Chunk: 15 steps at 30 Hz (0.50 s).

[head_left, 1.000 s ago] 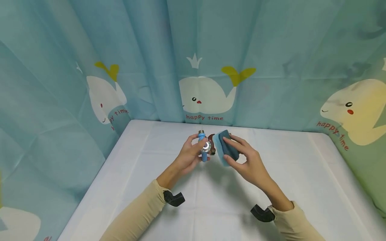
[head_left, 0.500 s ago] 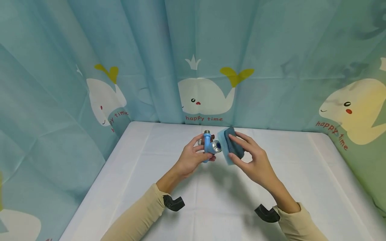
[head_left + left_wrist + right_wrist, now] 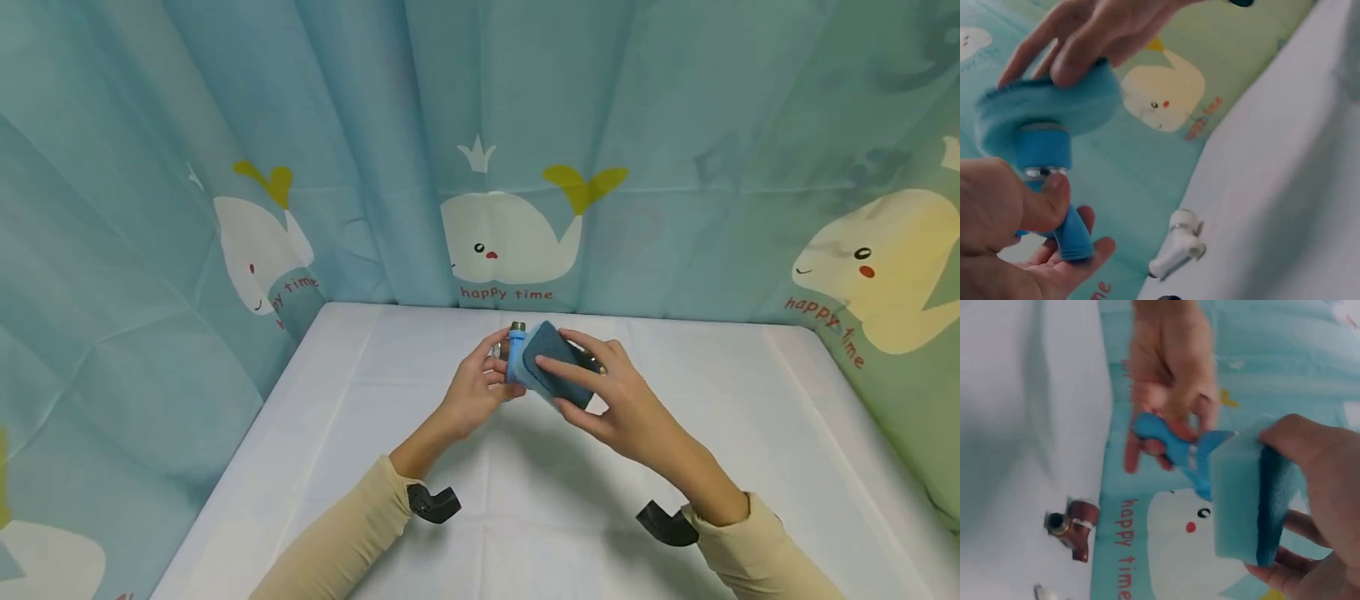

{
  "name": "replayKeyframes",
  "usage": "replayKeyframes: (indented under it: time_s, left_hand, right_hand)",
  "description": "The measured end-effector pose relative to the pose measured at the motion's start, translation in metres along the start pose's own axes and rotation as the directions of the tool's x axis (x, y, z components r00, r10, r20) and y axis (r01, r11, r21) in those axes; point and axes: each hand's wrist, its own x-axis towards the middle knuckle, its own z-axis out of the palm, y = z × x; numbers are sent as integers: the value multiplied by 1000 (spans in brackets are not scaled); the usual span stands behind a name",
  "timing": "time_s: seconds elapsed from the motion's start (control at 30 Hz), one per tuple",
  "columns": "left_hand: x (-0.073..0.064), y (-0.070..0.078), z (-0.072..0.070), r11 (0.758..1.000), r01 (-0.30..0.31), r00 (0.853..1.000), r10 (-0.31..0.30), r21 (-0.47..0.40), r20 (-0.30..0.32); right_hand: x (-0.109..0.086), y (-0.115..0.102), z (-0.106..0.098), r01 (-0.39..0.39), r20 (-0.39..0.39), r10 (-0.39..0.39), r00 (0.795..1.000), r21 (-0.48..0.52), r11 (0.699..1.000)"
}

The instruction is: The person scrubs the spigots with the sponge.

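My left hand (image 3: 474, 392) grips a blue angle valve (image 3: 516, 354) with a metal threaded end pointing up. In the left wrist view the thumb lies along the valve's body, and its round knob (image 3: 1044, 147) meets the sponge. My right hand (image 3: 633, 408) holds that two-layer sponge (image 3: 558, 371), light blue on one side and dark blue on the other, between thumb and fingers. The pale layer is against the valve, and the sponge hides the knob in the head view. Both hands are above the table.
A white angle valve (image 3: 1180, 244) lies on the white table (image 3: 420, 550) in the left wrist view. A reddish-brown valve (image 3: 1075, 528) shows in the right wrist view. Blue-green whale-print curtain (image 3: 360, 167) stands behind the table and along its sides.
My left hand has turned the blue valve so that its knob went from facing me to facing right. The sponge moved slightly right, then left onto the knob.
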Motion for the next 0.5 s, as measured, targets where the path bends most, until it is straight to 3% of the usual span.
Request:
replayKeyframes:
  time_s: [0.13,0.2,0.33,0.5]
  left_hand:
    - [-1,0,-2,994,-53,998,51,91,26]
    - [-1,-1,-2,993,-60,998,57,100,38]
    - [0,-1,-2,1000,-18,999,17,16,51]
    - [2,-1,-1,994,62,997,-58,-94,51]
  right_hand:
    - [2,3,-2,-3,22,5,1000,-65,998]
    - [1,4,-2,-23,1,24,1000,-38,999]
    - [-1,3,0,-18,-14,19,1000,45,999]
    - [-3,5,3,-57,-66,60,996,51,997]
